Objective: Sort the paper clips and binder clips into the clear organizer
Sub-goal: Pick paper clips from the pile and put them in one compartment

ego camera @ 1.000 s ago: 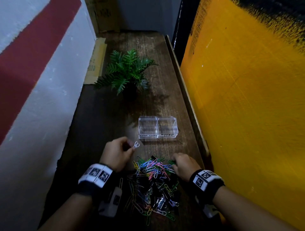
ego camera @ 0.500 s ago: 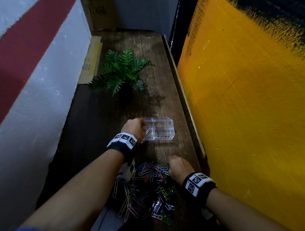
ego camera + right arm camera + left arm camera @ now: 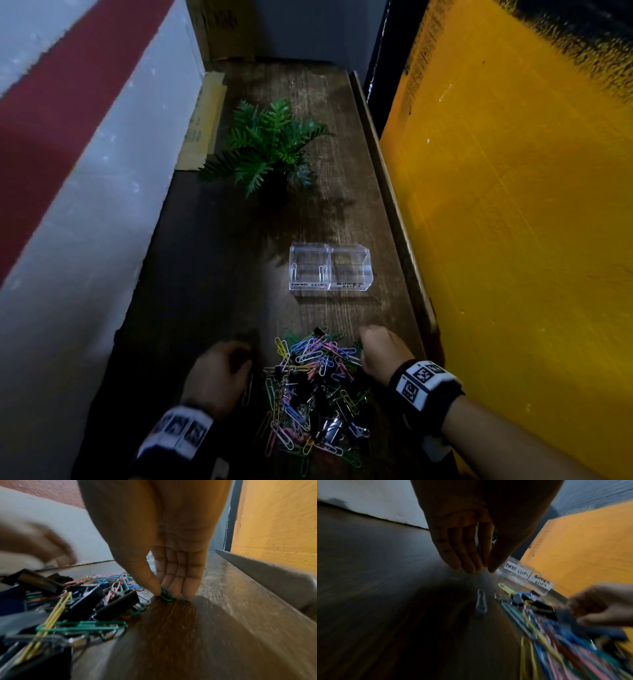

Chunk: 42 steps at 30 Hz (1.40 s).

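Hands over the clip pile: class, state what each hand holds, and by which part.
Right hand pinches a green paper clip at its upper end, thumb against fingertips. Left hand holds nothing.

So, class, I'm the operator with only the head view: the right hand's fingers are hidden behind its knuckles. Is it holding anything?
Observer: Yes, the right wrist view shows the right hand pinching a green paper clip against the table.
Operator: And the left hand?
Observer: It holds nothing; its fingers point down above a lone pale paper clip.
Operator: Which compartment takes paper clips?
Observer: The left wrist view reads the organizer labels: paper clips left, binder clips right.
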{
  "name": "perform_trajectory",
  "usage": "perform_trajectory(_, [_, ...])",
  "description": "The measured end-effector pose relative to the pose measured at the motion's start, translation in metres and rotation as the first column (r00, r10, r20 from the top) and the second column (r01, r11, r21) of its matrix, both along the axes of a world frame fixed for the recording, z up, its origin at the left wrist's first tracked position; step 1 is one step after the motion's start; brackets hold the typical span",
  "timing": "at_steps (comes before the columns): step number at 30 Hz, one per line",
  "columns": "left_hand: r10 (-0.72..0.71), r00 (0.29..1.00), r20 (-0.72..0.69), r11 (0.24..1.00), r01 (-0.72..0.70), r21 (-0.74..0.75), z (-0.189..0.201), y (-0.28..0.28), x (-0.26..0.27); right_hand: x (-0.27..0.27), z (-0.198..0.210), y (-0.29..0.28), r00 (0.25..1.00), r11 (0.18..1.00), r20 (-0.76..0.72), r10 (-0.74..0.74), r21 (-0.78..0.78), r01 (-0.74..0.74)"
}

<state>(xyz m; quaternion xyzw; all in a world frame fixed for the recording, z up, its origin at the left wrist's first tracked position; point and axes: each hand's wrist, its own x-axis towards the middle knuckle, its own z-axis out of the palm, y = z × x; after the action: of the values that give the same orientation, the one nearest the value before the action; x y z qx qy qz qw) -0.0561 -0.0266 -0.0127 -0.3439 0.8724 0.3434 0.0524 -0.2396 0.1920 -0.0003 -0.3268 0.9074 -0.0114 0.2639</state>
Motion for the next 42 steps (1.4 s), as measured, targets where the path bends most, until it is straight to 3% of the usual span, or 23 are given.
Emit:
perform_trajectory(5, [-0.046,0.991,0.126,0.999,0.045,0.013,-0.008,0.018,0.039,-0.005,0.002,-0.006,0.992,0.994,0.063,-0.107,0.042,0.105])
perform_trajectory(16, [-0.079,0.98,0.181,0.996,0.085,-0.029,-0.006,0.028,0.027,0.0,0.002,-0.004,1.0,0.999,-0.025,0.016,0.039,-0.015])
perform_trajectory(20, [-0.073,0.984,0.164,0.997,0.077,-0.015,-0.004,0.03,0.03,-0.008,0.008,-0.005,0.986,0.988,0.063,-0.151,0.005,0.151])
perform_trajectory(23, [-0.052,0.99,0.134,0.998,0.048,0.032,-0.005,0.029,0.035,-0.017,0.021,-0.016,0.961,0.951,0.15,-0.233,-0.174,0.258])
perform_trajectory(26, [-0.036,0.997,0.074,0.998,0.031,0.056,-0.004,0.03,0.044,-0.033,0.039,-0.043,0.977,0.917,0.104,-0.184,-0.34,0.209])
perform_trajectory(29, [-0.045,0.999,-0.02,0.997,0.046,0.056,-0.005,0.035,0.052,-0.052,0.053,-0.078,0.995,0.896,-0.045,-0.088,-0.439,0.059])
perform_trajectory(33, [-0.073,0.997,-0.012,0.996,0.073,0.043,-0.013,0.044,0.062,-0.064,0.058,-0.111,0.993,0.918,-0.119,-0.007,-0.394,-0.04])
perform_trajectory(37, [-0.116,0.992,-0.054,0.989,0.12,0.088,-0.015,0.058,0.067,-0.057,0.049,-0.115,0.988,0.946,-0.149,0.034,-0.315,-0.081])
perform_trajectory(42, [-0.176,0.984,0.038,0.983,0.174,0.05,-0.012,0.069,0.062,-0.029,0.042,-0.077,0.997,0.892,-0.035,-0.064,-0.449,0.042])
